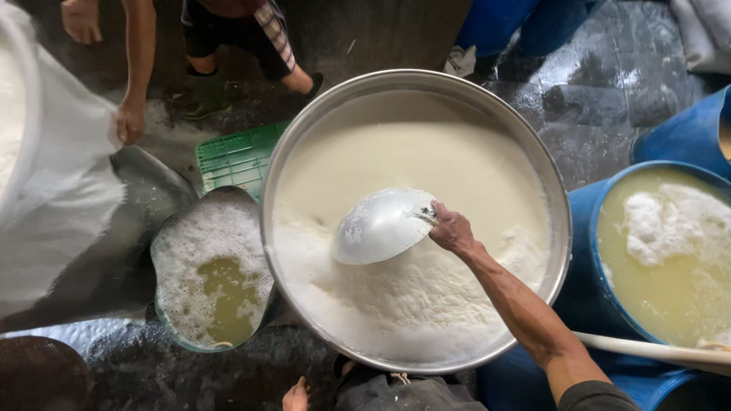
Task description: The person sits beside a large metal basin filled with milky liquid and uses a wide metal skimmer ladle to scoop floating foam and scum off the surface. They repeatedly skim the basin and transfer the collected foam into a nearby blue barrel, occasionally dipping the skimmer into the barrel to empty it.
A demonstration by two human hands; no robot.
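My right hand [451, 228] is closed around the rim of a round, pale metal bowl [383, 225], tilted over the foam so its edge can skim. It sits inside the big steel basin [560, 199] of creamy white liquid. A smaller green tub [164, 242] of froth waits just beside. My left hand is out of view.

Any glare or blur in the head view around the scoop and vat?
Head view: sharp overall; soft glare on the upturned metal scoop bowl in the right hand; bright sheen on the wide steel vat rim; wet dark floor reflects light; edges slightly bowed.
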